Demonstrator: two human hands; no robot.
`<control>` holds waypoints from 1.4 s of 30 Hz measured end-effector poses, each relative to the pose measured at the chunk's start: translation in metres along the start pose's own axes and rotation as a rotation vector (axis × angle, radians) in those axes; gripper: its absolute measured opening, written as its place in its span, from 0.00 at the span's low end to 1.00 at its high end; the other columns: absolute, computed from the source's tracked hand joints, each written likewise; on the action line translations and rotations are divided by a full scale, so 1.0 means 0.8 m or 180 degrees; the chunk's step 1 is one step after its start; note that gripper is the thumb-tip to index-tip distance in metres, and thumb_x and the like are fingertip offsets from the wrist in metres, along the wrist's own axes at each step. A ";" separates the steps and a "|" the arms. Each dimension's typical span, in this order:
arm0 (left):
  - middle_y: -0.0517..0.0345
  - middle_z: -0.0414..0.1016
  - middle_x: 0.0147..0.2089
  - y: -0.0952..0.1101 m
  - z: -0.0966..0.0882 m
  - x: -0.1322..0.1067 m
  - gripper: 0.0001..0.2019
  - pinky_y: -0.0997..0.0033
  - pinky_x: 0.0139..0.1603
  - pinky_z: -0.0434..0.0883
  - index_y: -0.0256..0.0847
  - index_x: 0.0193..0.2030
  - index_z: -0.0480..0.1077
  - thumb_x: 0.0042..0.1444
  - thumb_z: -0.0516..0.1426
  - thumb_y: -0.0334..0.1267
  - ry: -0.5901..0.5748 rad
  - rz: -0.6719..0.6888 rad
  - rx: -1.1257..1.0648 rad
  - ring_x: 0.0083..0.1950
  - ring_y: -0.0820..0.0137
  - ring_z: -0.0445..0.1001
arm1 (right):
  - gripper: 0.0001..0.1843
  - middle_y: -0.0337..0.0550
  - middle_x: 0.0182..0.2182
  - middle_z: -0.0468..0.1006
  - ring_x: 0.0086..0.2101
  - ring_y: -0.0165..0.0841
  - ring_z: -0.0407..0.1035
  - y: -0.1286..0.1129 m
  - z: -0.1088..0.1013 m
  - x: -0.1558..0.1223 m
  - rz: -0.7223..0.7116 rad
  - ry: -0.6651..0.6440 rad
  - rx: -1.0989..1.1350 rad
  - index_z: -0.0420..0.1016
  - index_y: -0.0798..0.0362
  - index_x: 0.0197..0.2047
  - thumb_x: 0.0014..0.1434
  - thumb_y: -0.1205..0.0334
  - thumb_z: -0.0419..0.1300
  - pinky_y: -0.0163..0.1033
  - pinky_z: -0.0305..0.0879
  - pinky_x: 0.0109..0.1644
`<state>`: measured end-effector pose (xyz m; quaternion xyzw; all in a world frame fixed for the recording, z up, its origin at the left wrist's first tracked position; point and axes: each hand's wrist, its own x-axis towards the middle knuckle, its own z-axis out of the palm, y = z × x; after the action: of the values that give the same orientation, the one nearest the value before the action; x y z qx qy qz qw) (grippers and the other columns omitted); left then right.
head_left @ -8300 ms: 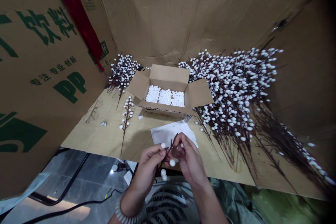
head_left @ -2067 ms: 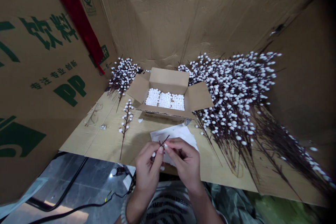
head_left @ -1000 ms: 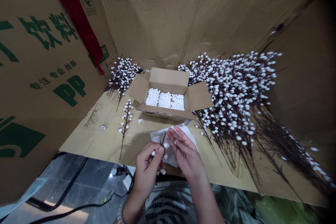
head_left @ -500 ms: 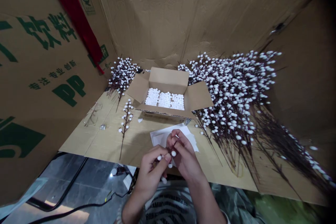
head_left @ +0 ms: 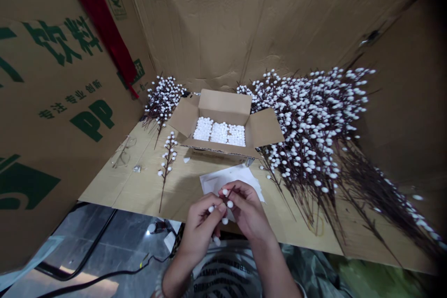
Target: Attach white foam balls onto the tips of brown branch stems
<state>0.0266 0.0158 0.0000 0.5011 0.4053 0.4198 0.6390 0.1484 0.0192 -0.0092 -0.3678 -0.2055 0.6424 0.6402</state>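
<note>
My left hand [head_left: 201, 227] is closed on a dark artificial berry branch, most of it hidden by the fingers. White foam balls [head_left: 229, 204] stick out around the fingertips. My right hand [head_left: 248, 212] pinches at the branch's upper end, where another white ball and a short dark twig show between thumb and fingers. Under and behind the hands lies a white paper sheet [head_left: 223, 177]. Beyond it stands an open cardboard box [head_left: 223, 149] holding white balls [head_left: 220, 132] in three groups.
One berry branch [head_left: 168, 156] lies left of the box, near eyeglasses [head_left: 124, 151]. A bundle of berry branches [head_left: 162, 98] is at the back left; a large pile [head_left: 307, 125] fills the right, with bare dark stems [head_left: 370, 181] beside it. Cardboard walls [head_left: 202, 23] surround the table.
My right hand has come slightly down, its fingers drawn in, and a white ball now shows at its fingertips. My left hand stays nearly in place with the branch.
</note>
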 end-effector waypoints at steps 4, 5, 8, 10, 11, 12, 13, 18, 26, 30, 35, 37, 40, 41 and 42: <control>0.63 0.64 0.22 -0.002 0.001 -0.001 0.16 0.82 0.15 0.60 0.37 0.23 0.70 0.54 0.59 0.47 -0.0003 0.0013 0.0000 0.18 0.79 0.61 | 0.10 0.37 0.22 0.81 0.25 0.26 0.72 0.000 -0.004 0.001 0.0011 -0.0130 -0.0016 0.82 0.50 0.24 0.37 0.59 0.76 0.27 0.66 0.29; 0.63 0.64 0.23 -0.002 0.001 -0.001 0.16 0.82 0.14 0.60 0.37 0.23 0.70 0.54 0.59 0.47 -0.0002 0.0019 0.0009 0.18 0.79 0.60 | 0.10 0.37 0.22 0.81 0.25 0.26 0.72 0.000 -0.005 0.001 0.0013 -0.0154 -0.0017 0.82 0.50 0.25 0.38 0.59 0.75 0.28 0.66 0.28; 0.63 0.64 0.23 -0.003 0.002 -0.001 0.17 0.82 0.14 0.59 0.37 0.22 0.69 0.54 0.59 0.48 0.0020 0.0012 0.0017 0.17 0.79 0.60 | 0.09 0.38 0.22 0.81 0.24 0.26 0.72 0.001 -0.006 0.002 0.0017 -0.0183 -0.0020 0.82 0.50 0.24 0.38 0.59 0.75 0.28 0.66 0.28; 0.64 0.63 0.22 -0.004 0.003 0.000 0.18 0.82 0.13 0.58 0.37 0.22 0.69 0.54 0.58 0.49 0.0018 -0.0006 0.0002 0.17 0.80 0.59 | 0.10 0.38 0.22 0.80 0.24 0.26 0.71 0.002 -0.007 0.002 0.0057 -0.0200 -0.0002 0.82 0.50 0.24 0.37 0.59 0.76 0.27 0.66 0.28; 0.64 0.63 0.22 -0.005 0.003 0.000 0.18 0.82 0.13 0.58 0.37 0.22 0.69 0.54 0.58 0.50 0.0010 -0.0003 0.0001 0.17 0.80 0.59 | 0.10 0.37 0.21 0.80 0.24 0.25 0.71 0.002 -0.008 0.002 0.0086 -0.0209 0.0019 0.82 0.50 0.24 0.36 0.59 0.76 0.27 0.66 0.28; 0.64 0.63 0.22 -0.006 0.003 0.000 0.18 0.82 0.13 0.58 0.37 0.22 0.69 0.54 0.58 0.50 -0.0002 0.0006 0.0003 0.17 0.80 0.59 | 0.10 0.37 0.22 0.80 0.24 0.25 0.71 0.002 -0.008 0.002 0.0113 -0.0217 0.0045 0.82 0.50 0.24 0.35 0.59 0.76 0.27 0.66 0.28; 0.64 0.63 0.23 -0.006 0.003 0.000 0.19 0.82 0.14 0.59 0.37 0.22 0.69 0.55 0.58 0.50 -0.0017 0.0018 0.0011 0.17 0.80 0.60 | 0.11 0.37 0.22 0.81 0.24 0.26 0.71 0.002 -0.009 0.002 0.0134 -0.0225 0.0070 0.82 0.50 0.24 0.35 0.59 0.76 0.27 0.66 0.28; 0.64 0.63 0.24 -0.010 0.003 -0.002 0.18 0.83 0.14 0.60 0.37 0.23 0.69 0.57 0.57 0.49 -0.0046 0.0101 0.0042 0.17 0.81 0.60 | 0.10 0.38 0.21 0.80 0.23 0.28 0.71 0.002 -0.010 0.001 0.0178 -0.0269 0.0110 0.81 0.49 0.23 0.35 0.59 0.76 0.30 0.67 0.26; 0.64 0.63 0.24 -0.005 0.004 -0.004 0.17 0.82 0.15 0.61 0.37 0.23 0.70 0.57 0.57 0.48 -0.0021 0.0157 0.0108 0.18 0.80 0.60 | 0.10 0.38 0.20 0.80 0.23 0.28 0.71 0.000 -0.009 0.001 0.0169 -0.0280 0.0071 0.81 0.51 0.22 0.35 0.61 0.75 0.30 0.67 0.27; 0.63 0.63 0.24 -0.002 0.006 -0.004 0.18 0.81 0.14 0.60 0.38 0.22 0.70 0.56 0.57 0.49 0.0010 0.0138 0.0159 0.17 0.80 0.60 | 0.09 0.38 0.20 0.79 0.22 0.28 0.70 -0.004 -0.008 0.001 0.0174 -0.0321 0.0041 0.80 0.51 0.21 0.35 0.61 0.75 0.30 0.66 0.26; 0.63 0.63 0.24 -0.003 0.006 -0.004 0.18 0.82 0.15 0.60 0.37 0.22 0.70 0.56 0.57 0.48 -0.0010 0.0161 0.0207 0.17 0.80 0.60 | 0.07 0.38 0.21 0.80 0.24 0.29 0.71 -0.004 -0.012 0.002 0.0141 -0.0419 -0.0003 0.80 0.51 0.22 0.36 0.64 0.73 0.31 0.66 0.29; 0.63 0.62 0.24 -0.005 0.005 -0.004 0.18 0.82 0.14 0.60 0.37 0.23 0.70 0.57 0.57 0.48 -0.0013 0.0163 0.0194 0.17 0.80 0.60 | 0.06 0.38 0.21 0.80 0.25 0.28 0.71 -0.004 -0.014 0.003 0.0140 -0.0474 -0.0031 0.80 0.51 0.22 0.36 0.66 0.72 0.31 0.66 0.30; 0.63 0.62 0.24 -0.006 0.004 -0.005 0.17 0.81 0.14 0.60 0.37 0.23 0.70 0.57 0.57 0.47 -0.0012 0.0159 0.0197 0.17 0.79 0.60 | 0.06 0.38 0.21 0.79 0.26 0.29 0.71 -0.004 -0.016 0.004 0.0131 -0.0490 -0.0099 0.80 0.51 0.21 0.35 0.69 0.70 0.31 0.65 0.30; 0.63 0.62 0.24 -0.007 0.004 -0.005 0.17 0.82 0.14 0.60 0.37 0.23 0.70 0.57 0.57 0.47 -0.0011 0.0159 0.0211 0.17 0.79 0.60 | 0.06 0.38 0.21 0.79 0.26 0.29 0.71 -0.004 -0.016 0.004 0.0124 -0.0489 -0.0128 0.80 0.51 0.21 0.35 0.70 0.70 0.31 0.65 0.31; 0.63 0.62 0.24 -0.007 0.004 -0.005 0.17 0.82 0.14 0.60 0.37 0.23 0.70 0.57 0.57 0.47 -0.0009 0.0169 0.0232 0.18 0.80 0.60 | 0.06 0.38 0.21 0.79 0.26 0.30 0.71 -0.005 -0.016 0.004 0.0116 -0.0489 -0.0152 0.80 0.51 0.21 0.35 0.70 0.70 0.31 0.66 0.31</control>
<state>0.0291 0.0100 -0.0046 0.5352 0.4060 0.4209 0.6095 0.1608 0.0198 -0.0152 -0.3363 -0.2625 0.6752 0.6017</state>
